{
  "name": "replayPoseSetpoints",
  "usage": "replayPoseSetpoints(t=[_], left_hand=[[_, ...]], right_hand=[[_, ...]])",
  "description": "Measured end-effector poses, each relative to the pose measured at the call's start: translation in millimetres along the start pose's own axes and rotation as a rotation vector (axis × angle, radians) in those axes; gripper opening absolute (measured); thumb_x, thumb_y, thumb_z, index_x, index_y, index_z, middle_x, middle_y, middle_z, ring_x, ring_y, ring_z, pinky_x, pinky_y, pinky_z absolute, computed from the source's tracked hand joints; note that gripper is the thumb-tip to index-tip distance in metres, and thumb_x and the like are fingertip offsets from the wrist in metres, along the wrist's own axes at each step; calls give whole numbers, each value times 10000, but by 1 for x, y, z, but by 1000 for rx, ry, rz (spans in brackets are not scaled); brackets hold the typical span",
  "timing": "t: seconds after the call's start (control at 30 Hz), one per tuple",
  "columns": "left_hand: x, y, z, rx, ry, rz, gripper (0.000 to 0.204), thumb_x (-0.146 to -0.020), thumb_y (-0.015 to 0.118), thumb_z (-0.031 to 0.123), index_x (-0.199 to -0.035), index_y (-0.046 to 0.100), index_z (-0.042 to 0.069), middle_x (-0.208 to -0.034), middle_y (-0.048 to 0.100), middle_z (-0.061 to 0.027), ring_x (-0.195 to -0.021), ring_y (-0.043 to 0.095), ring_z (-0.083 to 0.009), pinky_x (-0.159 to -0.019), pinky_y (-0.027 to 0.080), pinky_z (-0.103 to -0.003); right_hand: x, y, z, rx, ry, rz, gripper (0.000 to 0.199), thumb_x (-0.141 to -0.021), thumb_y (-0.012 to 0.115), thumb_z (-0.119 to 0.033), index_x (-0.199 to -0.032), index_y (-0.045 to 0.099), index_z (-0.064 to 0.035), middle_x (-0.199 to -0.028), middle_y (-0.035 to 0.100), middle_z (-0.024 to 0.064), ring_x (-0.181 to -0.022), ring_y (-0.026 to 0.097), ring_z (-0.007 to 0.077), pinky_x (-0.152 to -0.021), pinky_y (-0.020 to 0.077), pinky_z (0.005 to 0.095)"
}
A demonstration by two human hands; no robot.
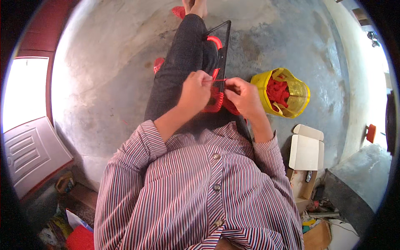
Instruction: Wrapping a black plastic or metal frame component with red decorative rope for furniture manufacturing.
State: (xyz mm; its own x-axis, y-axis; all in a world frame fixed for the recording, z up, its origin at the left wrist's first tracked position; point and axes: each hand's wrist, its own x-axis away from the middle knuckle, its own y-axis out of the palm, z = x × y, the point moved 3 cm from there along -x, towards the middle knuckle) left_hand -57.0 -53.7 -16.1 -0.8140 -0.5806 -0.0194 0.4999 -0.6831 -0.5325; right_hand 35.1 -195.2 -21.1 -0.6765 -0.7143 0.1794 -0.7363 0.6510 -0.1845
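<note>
Above my lap, my left hand [196, 91] and my right hand [245, 95] face each other a short way apart. A thin red cord [215, 80] runs taut between their fingertips, with both hands closed in a pinch on it. Just beyond and beneath the hands, a black rectangular frame [227, 43] leans along my leg, with red wrapped or tubular pieces [215, 41] on it. Below the cord lies a ridged red piece [213, 103], partly covered by my hands. What it is made of I cannot make out.
At the right stands a yellow bag or bin [259, 85] holding a red bundle [278, 91]. Nearer me on that side sit an opened cardboard box [303, 152] and mixed clutter. A pale door panel [35, 152] leans at the left. Small red items [158, 64] lie beside my leg.
</note>
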Motion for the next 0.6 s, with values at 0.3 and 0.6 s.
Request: replayPoseSetpoints(t=[0.3, 0.6], left_hand=[[-8, -10, 37, 989, -607, -266, 107, -836, 498, 140, -826, 572, 64, -729, 513, -20, -511, 414, -69, -389, 276, -221], [4, 26, -2, 663, -796, -375, 122, -825, 525, 209, -799, 538, 91, -649, 515, -8, -549, 465, -107, -432, 309, -219]], right_hand=[[20, -26, -56, 335, -399, 201, 275, -774, 676, -48, -1039, 603, -30, -966, 645, 82, -895, 631, 223, -790, 496, 313], [94, -128, -60, -962, -257, -20, 280, -956, 469, -297, -1153, 431, -102, -736, 545, 14, -599, 531, 165, -560, 443, 351]])
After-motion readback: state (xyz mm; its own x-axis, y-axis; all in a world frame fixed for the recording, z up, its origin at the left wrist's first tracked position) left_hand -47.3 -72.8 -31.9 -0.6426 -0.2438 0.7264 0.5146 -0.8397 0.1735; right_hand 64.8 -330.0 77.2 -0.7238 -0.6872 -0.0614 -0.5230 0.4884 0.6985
